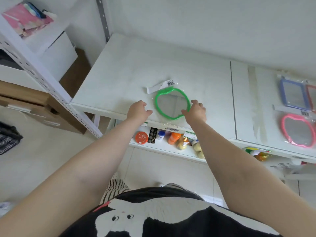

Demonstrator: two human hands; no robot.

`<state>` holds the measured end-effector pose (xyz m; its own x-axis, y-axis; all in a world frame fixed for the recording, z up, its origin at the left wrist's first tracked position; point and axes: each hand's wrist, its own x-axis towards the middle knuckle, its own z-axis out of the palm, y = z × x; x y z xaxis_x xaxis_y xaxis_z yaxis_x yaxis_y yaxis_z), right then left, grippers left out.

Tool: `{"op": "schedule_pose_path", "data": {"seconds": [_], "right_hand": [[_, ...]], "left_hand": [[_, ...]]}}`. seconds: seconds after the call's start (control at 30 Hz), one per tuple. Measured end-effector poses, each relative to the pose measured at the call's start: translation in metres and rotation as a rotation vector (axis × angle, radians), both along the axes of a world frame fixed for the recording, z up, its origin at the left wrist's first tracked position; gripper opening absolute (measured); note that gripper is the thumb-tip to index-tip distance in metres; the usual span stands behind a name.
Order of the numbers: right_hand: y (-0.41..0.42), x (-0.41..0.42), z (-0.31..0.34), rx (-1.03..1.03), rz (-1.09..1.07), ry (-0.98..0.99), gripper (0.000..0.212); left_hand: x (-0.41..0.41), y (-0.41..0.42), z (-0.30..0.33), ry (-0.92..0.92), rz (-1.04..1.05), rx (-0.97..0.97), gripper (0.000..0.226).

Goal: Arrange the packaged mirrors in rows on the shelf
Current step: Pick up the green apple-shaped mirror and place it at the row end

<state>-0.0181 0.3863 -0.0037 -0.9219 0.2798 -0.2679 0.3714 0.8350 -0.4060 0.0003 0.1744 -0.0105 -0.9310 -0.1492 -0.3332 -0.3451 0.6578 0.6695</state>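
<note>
Green-rimmed round mirror in clear plastic packaging lies flat near the front edge of the white top shelf, barcode header pointing away from me. My right hand touches its right rim, fingers loosely curled, thumb on the green frame. My left hand hovers just left of it, fingers relaxed and half-curled, holding nothing. Pink-rimmed and blue rectangular packaged mirrors lie well apart at far right.

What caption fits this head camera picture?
Two hands set a green mirror on the white shelf.
</note>
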Motion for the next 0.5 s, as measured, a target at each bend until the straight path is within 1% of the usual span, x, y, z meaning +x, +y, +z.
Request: {"op": "schedule_pose_path", "data": {"seconds": [0.07,0.17,0.2,0.23,0.27,0.3,0.33,0.37,0.5], "right_hand": [[-0.008,0.001,-0.005,-0.025,-0.055,-0.029,0.063],[-0.027,0.011,-0.01,-0.019,-0.151,-0.02,0.064],[-0.035,0.016,-0.011,-0.029,-0.197,-0.011,0.066],[-0.043,0.019,-0.013,-0.047,-0.249,-0.005,0.068],[-0.05,0.024,-0.014,-0.067,-0.3,-0.008,0.07],[-0.057,0.028,-0.015,-0.085,-0.35,-0.021,0.072],[-0.064,0.032,-0.015,-0.104,-0.399,-0.041,0.074],[-0.07,0.037,-0.015,-0.134,-0.454,-0.06,0.075],[-0.086,0.063,-0.02,-0.27,-0.679,-0.059,0.077]], "left_hand": [[-0.013,-0.002,0.001,-0.089,-0.033,0.093,0.057],[-0.026,-0.007,0.002,-0.217,-0.01,0.396,0.067],[-0.029,-0.01,0.002,-0.255,-0.013,0.454,0.066],[-0.031,-0.012,0.002,-0.285,-0.016,0.495,0.06],[-0.033,-0.015,0.0,-0.303,-0.012,0.549,0.048],[-0.034,-0.017,-0.001,-0.308,-0.001,0.61,0.031],[-0.034,-0.02,-0.002,-0.31,0.007,0.646,0.015],[-0.035,-0.022,-0.003,-0.305,-0.001,0.657,0.007],[-0.039,-0.023,-0.014,-0.289,-0.142,0.551,0.011]]}}
